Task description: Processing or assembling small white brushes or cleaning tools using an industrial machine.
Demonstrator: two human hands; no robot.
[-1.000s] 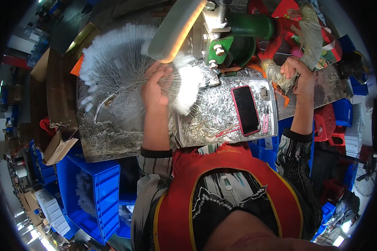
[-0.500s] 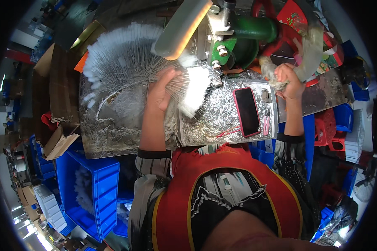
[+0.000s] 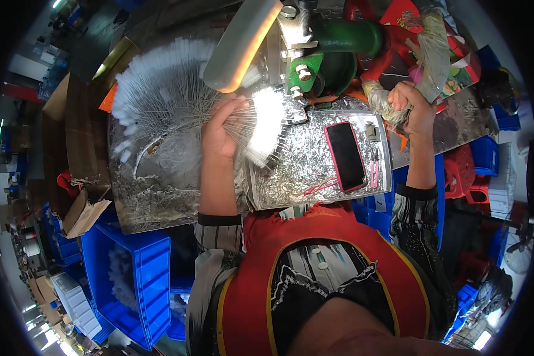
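My left hand (image 3: 221, 133) is closed around a fanned bundle of thin wire-stemmed brushes. Their white bristle ends (image 3: 266, 127) point right, brightly lit, over the edge of a foil-covered board (image 3: 302, 169). Just beyond and left of that hand spreads a large heap of similar wire brushes (image 3: 154, 74) with white tips. My right hand (image 3: 416, 110) grips the wrapped lever handle (image 3: 434, 50) of a green and red hand press (image 3: 353, 37). The press's metal head (image 3: 299, 72) stands above the bundle's far end; the exact contact there is lost in glare.
A lamp (image 3: 242, 46) hangs over the brushes. On the foil board lie a phone in a red case (image 3: 346, 157) and a pink cutter (image 3: 374, 171). Cardboard (image 3: 89, 136) stands at left; a blue bin (image 3: 151, 279) sits below the table edge. Red stools (image 3: 458, 172) stand at right.
The whole view has shifted slightly left. Against the press, my right hand and the lever handle sit a little farther right. My left hand keeps its hold on the brushes.
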